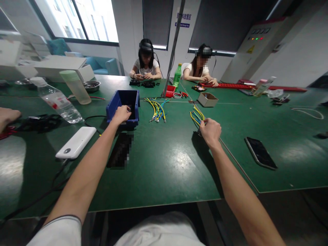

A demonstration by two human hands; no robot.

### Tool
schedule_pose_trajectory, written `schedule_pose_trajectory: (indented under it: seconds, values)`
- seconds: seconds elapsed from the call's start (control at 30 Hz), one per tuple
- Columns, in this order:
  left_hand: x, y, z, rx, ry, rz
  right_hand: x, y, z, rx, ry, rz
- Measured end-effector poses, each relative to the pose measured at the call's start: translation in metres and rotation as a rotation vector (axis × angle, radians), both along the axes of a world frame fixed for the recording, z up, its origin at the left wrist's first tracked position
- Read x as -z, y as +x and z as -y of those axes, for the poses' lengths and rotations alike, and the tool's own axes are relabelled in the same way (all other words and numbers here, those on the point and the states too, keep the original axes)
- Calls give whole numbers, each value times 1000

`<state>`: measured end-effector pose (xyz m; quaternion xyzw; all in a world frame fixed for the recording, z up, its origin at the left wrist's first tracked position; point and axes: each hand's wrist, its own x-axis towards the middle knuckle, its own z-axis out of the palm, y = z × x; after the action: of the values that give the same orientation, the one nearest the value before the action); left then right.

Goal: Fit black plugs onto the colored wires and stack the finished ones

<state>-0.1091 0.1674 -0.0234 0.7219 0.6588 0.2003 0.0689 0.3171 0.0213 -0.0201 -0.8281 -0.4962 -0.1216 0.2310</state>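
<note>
My left hand (122, 114) reaches over the near wall of a blue plastic bin (112, 107). Its fingers are curled down inside, and whatever they pinch is hidden; dark small items lie at the bottom. My right hand (210, 131) is closed at the near ends of a small group of yellow and blue wires (196, 118) on the table. Between the hands, a larger fanned bundle of yellow, green and blue wires (157, 109) lies flat, with metal ring terminals at its near ends.
Nearby on the green table (164, 177) are a white power bank (76, 142), a water bottle (60, 100), a phone (260, 152), a small cardboard box (207, 99) and a red container (169, 91). Two co-workers sit opposite; another person's hand (9, 118) shows at left.
</note>
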Motion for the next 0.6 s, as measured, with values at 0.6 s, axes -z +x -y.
schedule_pose_trajectory:
  seconds: [0.6]
  values:
    - [8, -5, -6, 85, 68, 117, 33, -80, -23, -589, 202, -225]
